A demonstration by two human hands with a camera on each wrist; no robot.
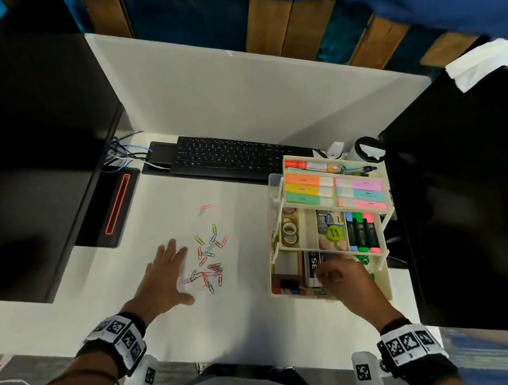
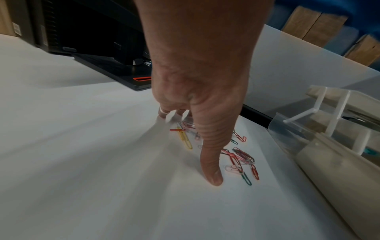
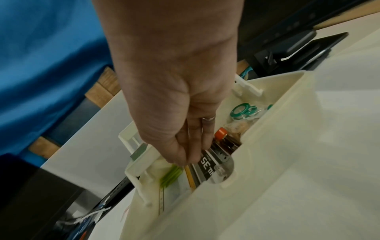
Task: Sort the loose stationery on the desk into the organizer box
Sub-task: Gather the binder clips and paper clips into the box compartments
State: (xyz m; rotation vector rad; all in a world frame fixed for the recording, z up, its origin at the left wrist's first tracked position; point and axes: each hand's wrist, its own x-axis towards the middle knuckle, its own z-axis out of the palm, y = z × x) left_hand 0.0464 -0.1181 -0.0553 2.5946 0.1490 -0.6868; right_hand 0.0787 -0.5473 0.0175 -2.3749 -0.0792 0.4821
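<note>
Several coloured paper clips (image 1: 209, 264) (image 2: 240, 155) lie scattered on the white desk, one pink clip (image 1: 204, 209) apart near the keyboard. My left hand (image 1: 166, 276) (image 2: 197, 129) lies flat and open on the desk just left of them, thumb tip down beside the clips. The cream tiered organizer box (image 1: 271, 265) (image 3: 267, 162) (image 2: 320, 154) stands to the right with its trays swung out. My right hand (image 1: 332, 274) (image 3: 183, 159) reaches into the box's bottom level, fingertips bunched together and pointing down. What they hold, if anything, is hidden.
A black keyboard (image 1: 228, 156) lies behind the clips. Dark monitors (image 1: 13, 161) (image 1: 475, 194) flank the desk, and a black base with a red slot (image 1: 117, 205) sits at the left. The trays hold pastel highlighters (image 1: 304, 191), tape rolls (image 1: 289, 229) and markers (image 1: 362, 232).
</note>
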